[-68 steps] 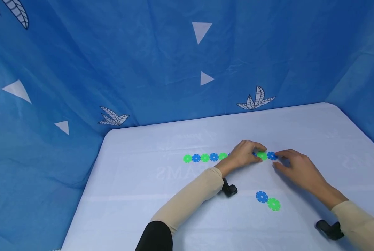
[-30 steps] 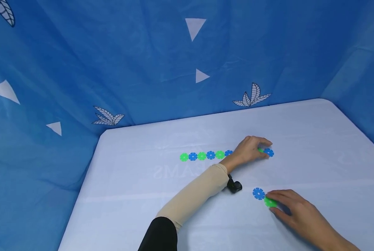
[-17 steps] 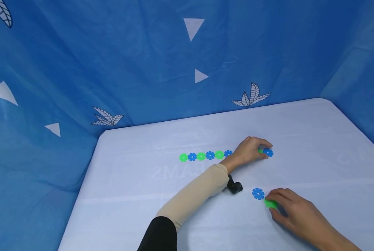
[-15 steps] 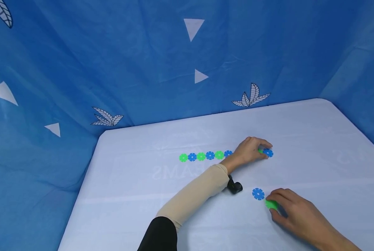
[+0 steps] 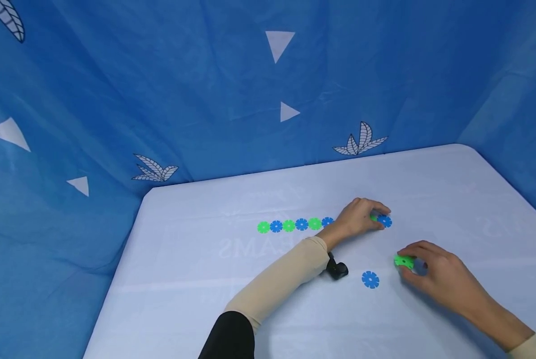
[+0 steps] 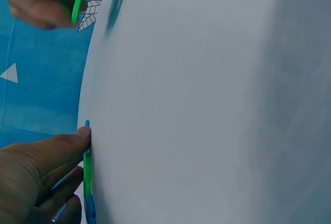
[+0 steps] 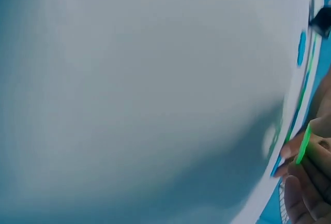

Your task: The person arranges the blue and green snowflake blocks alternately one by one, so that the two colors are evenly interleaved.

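Green and blue notched plastic discs, interlocking-toy style, form a straight row [image 5: 288, 226] across the table; my left forearm and hand hide part of it. My left hand [image 5: 357, 215] pinches the row near its right end, thumb and forefinger at a green disc [image 5: 373, 218]. Just beyond the fingertips shows the last blue disc [image 5: 386, 221]. Between thumb and fingers, my right hand [image 5: 449, 274] holds a separate green disc [image 5: 402, 261], tilted and lifted off the cloth, nearer to me than the row's end. In the right wrist view this green disc [image 7: 304, 145] appears nearly edge-on.
One loose blue disc [image 5: 370, 279] lies in front of the row, left of my right hand. A black wrist camera [image 5: 338, 269] sticks out below my left wrist. The white tablecloth [image 5: 182, 279] meets a blue patterned curtain [image 5: 232, 99] behind.
My right hand left the row's end, came down to the green disc beside the loose blue one, took it and lifted it up and rightward. The left hand slid slightly right, then stayed.
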The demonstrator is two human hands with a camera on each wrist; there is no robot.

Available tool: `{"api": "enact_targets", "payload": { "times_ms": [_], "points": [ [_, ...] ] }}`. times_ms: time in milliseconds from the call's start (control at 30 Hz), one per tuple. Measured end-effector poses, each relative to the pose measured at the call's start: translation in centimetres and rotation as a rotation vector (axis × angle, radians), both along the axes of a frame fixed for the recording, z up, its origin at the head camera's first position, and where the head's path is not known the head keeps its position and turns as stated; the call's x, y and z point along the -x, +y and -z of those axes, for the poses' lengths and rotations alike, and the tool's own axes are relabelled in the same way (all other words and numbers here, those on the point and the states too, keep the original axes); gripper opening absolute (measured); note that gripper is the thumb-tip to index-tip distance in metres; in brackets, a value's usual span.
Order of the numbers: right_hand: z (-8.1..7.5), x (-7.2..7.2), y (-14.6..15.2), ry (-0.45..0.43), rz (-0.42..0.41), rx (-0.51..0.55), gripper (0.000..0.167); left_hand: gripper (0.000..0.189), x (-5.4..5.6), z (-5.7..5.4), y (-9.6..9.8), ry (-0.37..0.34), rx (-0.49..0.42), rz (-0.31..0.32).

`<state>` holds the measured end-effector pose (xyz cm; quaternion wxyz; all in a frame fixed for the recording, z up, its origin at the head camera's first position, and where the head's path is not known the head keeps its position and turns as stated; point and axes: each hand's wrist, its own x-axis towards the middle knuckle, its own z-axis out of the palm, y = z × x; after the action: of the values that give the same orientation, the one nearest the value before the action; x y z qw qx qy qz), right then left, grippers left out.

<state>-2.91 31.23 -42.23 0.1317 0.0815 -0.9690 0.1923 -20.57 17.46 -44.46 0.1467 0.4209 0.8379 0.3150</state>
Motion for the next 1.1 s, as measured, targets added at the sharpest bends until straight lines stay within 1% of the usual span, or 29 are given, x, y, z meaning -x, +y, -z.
{"api": "enact_targets", "payload": {
  "times_ms": [133, 200, 367, 567, 700, 800, 1100],
  "points": [
    [-0.2, 1.7, 1.1, -0.015, 0.015, 0.006, 0.033, 0.039, 0.0, 0.0, 0.0, 0.002, 0.000, -0.001],
    [-0.2, 2.6, 1.6, -0.007, 0.024, 0.008, 0.033, 0.040, 0.0, 0.1, 0.0, 0.004, -0.003, -0.003],
    [0.2, 4.6, 2.3, -0.001, 0.042, 0.044, 0.030, 0.040, 0.1, 0.1, 0.0, -0.001, -0.009, -0.003],
    [0.6, 6.3, 2.6, -0.051, 0.073, 0.056, 0.029, 0.039, 0.1, 0.1, 0.0, -0.008, -0.003, -0.002],
    [0.6, 7.2, 2.8, -0.074, 0.103, 0.044, 0.030, 0.038, 0.0, 0.0, 0.0, -0.013, -0.007, 0.003],
    [0.8, 7.6, 3.0, -0.090, 0.110, 0.025, 0.032, 0.038, 0.0, 0.0, 0.0, -0.014, -0.011, 0.004],
    [1.2, 8.1, 3.1, -0.113, 0.124, 0.013, 0.031, 0.038, 0.0, -0.1, -0.1, -0.004, -0.014, 0.007]
  ]
}}
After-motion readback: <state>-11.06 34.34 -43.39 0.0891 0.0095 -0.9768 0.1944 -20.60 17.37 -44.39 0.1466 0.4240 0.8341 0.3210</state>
